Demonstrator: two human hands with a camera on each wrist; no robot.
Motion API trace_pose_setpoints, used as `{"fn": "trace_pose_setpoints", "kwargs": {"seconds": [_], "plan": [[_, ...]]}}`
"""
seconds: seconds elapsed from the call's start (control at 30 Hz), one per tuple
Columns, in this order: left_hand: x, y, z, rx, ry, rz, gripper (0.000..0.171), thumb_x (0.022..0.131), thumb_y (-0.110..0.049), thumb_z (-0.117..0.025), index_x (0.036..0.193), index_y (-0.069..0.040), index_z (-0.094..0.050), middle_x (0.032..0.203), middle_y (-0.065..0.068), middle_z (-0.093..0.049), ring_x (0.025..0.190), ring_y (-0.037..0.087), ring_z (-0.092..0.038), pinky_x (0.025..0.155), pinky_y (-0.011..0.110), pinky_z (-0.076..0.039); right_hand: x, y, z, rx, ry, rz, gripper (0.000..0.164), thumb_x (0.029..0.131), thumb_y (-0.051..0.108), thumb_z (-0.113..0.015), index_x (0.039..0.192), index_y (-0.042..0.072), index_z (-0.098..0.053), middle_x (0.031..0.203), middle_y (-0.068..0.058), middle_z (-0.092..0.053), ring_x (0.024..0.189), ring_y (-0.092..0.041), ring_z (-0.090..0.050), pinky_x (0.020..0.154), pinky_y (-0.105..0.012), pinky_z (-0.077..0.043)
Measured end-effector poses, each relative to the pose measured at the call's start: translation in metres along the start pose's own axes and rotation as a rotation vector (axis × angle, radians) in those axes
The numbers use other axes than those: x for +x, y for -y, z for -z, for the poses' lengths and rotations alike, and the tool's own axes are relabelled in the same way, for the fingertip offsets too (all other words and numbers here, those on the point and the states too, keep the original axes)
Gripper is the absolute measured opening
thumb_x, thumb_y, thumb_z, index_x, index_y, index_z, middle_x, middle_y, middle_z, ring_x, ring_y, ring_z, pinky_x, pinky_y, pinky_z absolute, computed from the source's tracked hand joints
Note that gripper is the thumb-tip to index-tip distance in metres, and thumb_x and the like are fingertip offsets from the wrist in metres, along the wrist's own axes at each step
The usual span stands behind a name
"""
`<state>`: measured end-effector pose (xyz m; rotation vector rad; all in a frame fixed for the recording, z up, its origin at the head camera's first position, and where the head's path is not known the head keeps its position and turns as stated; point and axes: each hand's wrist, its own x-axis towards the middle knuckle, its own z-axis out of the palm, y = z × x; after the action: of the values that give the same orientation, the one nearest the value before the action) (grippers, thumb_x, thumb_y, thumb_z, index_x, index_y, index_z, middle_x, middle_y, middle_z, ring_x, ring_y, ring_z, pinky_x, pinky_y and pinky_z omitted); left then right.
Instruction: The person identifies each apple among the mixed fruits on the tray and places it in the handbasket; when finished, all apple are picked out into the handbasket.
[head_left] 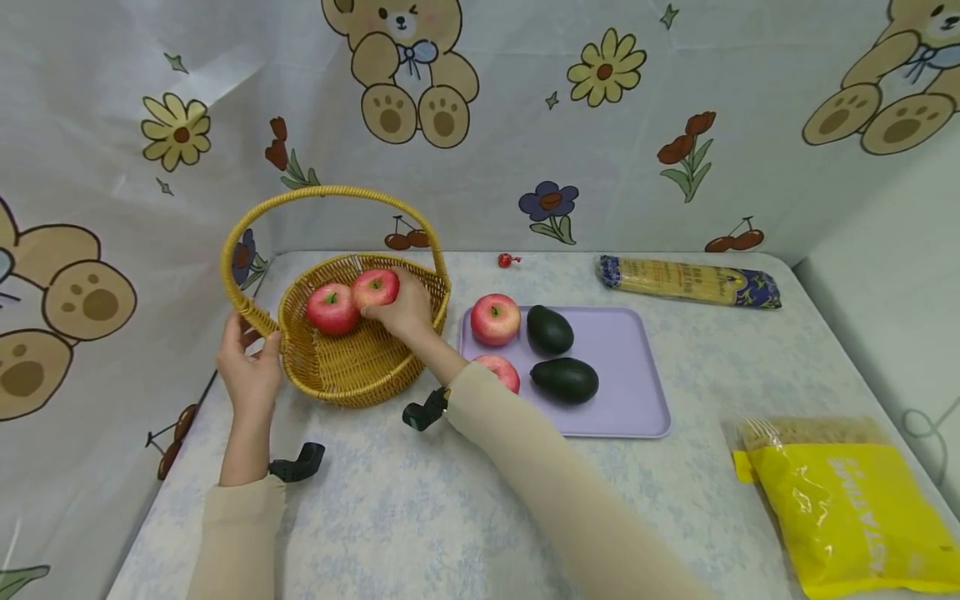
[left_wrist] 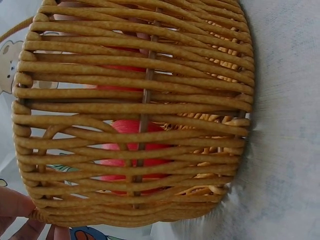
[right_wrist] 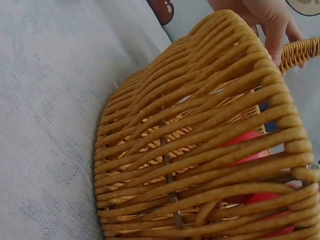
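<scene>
Pinching an apple (head_left: 376, 288) inside the basket (head_left: 358, 367), the right grip (head_left: 409, 308) could, loosening early, bruise it; the left grip (head_left: 250, 367), clasping the handle (head_left: 343, 192), could tug the basket over.

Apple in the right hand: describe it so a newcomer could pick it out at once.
In the head view, find the golden wicker basket, left of the lilac tray. Inside, the wanted apple is the right one of a red pair. The right hand grips it, whereas the neighbouring apple is not held.
</scene>
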<state>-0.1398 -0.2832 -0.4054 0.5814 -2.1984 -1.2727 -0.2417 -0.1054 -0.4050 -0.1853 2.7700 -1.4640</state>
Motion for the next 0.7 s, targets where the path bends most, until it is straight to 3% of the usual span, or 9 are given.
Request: {"fn": "trace_pose_setpoints", "kwargs": {"seconds": [0.13,0.37,0.7], "plan": [[-0.0008,-0.0015,0.0005,-0.016,-0.009,-0.043,0.049,0.096,-0.003,-0.057,0.142,-0.020,-0.050,0.131,0.009,-0.056,0.115,0.017,-0.054,0.082,0.020,-0.044,0.0034,-0.0004,-0.0022,0.012,-0.008,-0.020,0.078,0.071,0.025,-0.088,0.138,0.010,-0.052,0.131,-0.007,-0.062,0.124,-0.024,-0.054,0.105,-0.036,-0.043],[-0.0020,-0.0021,-0.0009,-0.018,0.010,0.000,0.049,0.097,-0.006,-0.057,0.142,-0.024,-0.050,0.130,0.006,-0.056,0.115,0.015,-0.053,0.083,0.021,-0.045,0.0042,-0.0012,-0.0060,0.015,-0.007,-0.105,0.079,0.071,0.024,-0.088,0.139,0.011,-0.051,0.130,-0.007,-0.061,0.127,-0.025,-0.050,0.105,-0.035,-0.043],[-0.0008,-0.0018,-0.0003,-0.006,-0.002,-0.013,0.049,0.096,-0.005,-0.057,0.141,-0.024,-0.050,0.129,0.006,-0.057,0.114,0.017,-0.055,0.081,0.018,-0.045,0.0051,0.0004,-0.0082,0.011,-0.015,-0.124,0.079,0.069,0.025,-0.089,0.137,0.011,-0.053,0.126,-0.007,-0.063,0.124,-0.025,-0.053,0.103,-0.035,-0.044]]}}
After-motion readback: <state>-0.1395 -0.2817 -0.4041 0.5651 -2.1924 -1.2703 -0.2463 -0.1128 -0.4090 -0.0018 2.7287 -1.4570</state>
